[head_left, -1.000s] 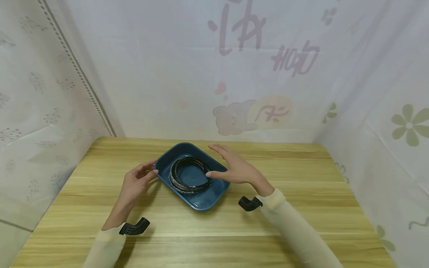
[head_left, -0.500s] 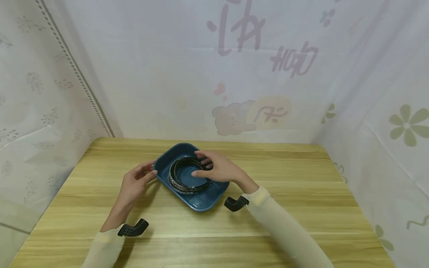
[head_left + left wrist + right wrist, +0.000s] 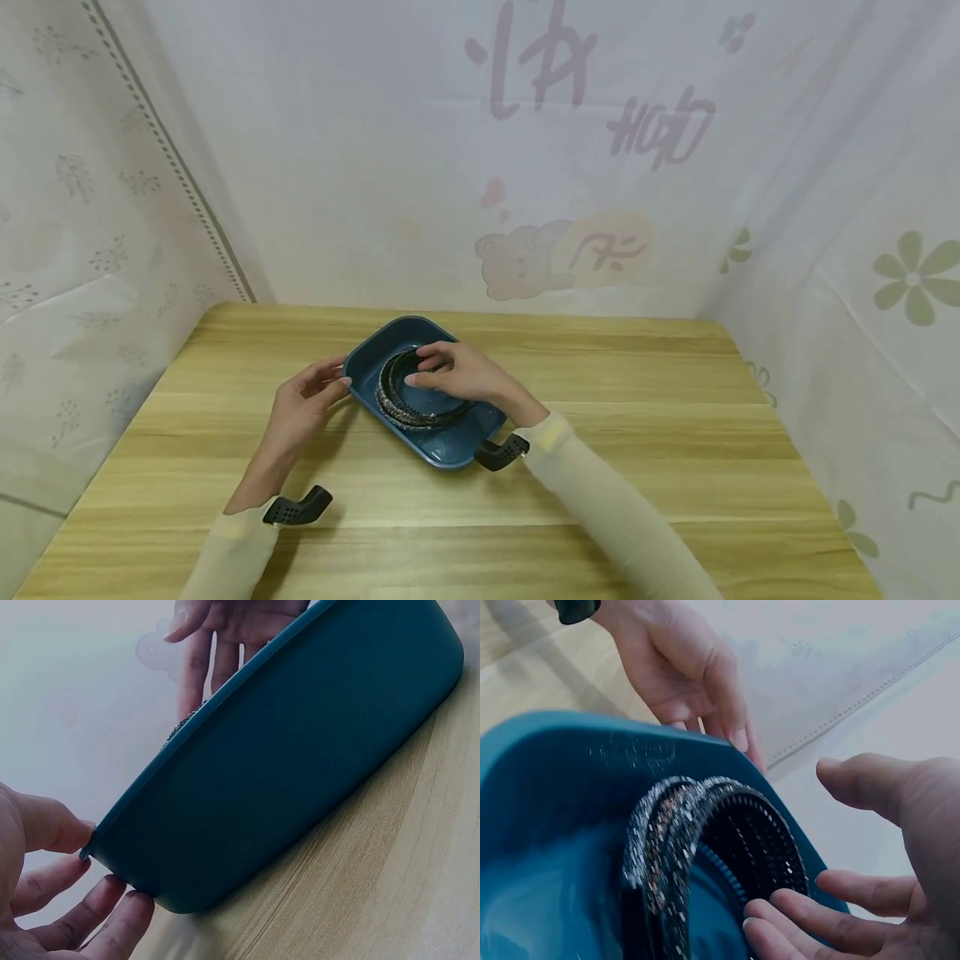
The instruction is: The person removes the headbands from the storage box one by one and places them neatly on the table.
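A blue rectangular plastic basin (image 3: 452,446) stands on the wooden table, set at an angle. Several black headbands (image 3: 392,402) with silvery, sparkly coverings lie nested in it, their round ends toward the left. My left hand (image 3: 298,407) pinches the basin's left corner; the left wrist view has the thumb on the rim (image 3: 124,814) and fingers below against the wall. Above the headbands hovers my right hand (image 3: 471,372), thumb and fingers spread apart. In the right wrist view its fingertips (image 3: 784,900) are close beside the headbands; whether they touch cannot be told.
The wooden table (image 3: 600,475) reaches back to a pale printed curtain (image 3: 375,167), which hangs behind and along both sides. A black wrist camera mount (image 3: 300,507) sticks out from the left sleeve, another mount (image 3: 501,452) from the right, near the basin's front right corner.
My right hand has moved left and inward, from the basin's right rim to over the headbands. My left hand keeps its hold on the corner, and the basin stays in place.
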Available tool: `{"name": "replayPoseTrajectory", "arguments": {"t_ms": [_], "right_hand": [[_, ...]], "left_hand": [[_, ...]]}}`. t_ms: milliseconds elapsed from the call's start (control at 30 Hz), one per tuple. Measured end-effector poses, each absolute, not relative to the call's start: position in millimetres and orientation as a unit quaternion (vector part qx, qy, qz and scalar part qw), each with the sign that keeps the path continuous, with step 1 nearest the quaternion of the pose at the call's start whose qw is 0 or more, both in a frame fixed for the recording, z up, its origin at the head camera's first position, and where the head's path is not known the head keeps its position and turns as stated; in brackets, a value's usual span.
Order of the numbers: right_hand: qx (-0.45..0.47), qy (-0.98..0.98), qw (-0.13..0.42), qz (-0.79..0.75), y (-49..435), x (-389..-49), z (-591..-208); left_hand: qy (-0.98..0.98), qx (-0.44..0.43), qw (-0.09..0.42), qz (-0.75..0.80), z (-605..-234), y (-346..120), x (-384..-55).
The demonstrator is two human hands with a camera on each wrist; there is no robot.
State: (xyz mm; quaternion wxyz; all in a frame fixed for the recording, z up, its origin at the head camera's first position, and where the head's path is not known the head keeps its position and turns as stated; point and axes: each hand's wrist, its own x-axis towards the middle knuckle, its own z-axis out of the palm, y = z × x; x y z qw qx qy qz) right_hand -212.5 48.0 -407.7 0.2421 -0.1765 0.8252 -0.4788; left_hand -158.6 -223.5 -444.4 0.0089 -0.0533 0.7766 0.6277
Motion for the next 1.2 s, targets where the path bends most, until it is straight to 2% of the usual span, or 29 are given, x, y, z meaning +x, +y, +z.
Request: {"name": "replayPoseTrajectory", "arguments": {"t_ms": [400,767,1200], "right_hand": [[-0.128,0.762,0.301,-0.559,21.3,-211.1,-416.6],[-0.117,0.784,0.264,-0.55,12.6,-205.0,-425.9],[-0.14,0.779,0.249,-0.559,21.6,-199.0,-426.8]], "left_hand": [[0.785,-0.05,0.008,0.618,-444.2,-223.0,-157.3],[0.789,-0.049,0.012,0.612,-445.3,-224.0,-157.7],[0.791,-0.047,0.014,0.61,-444.3,-225.9,-157.1]]}}
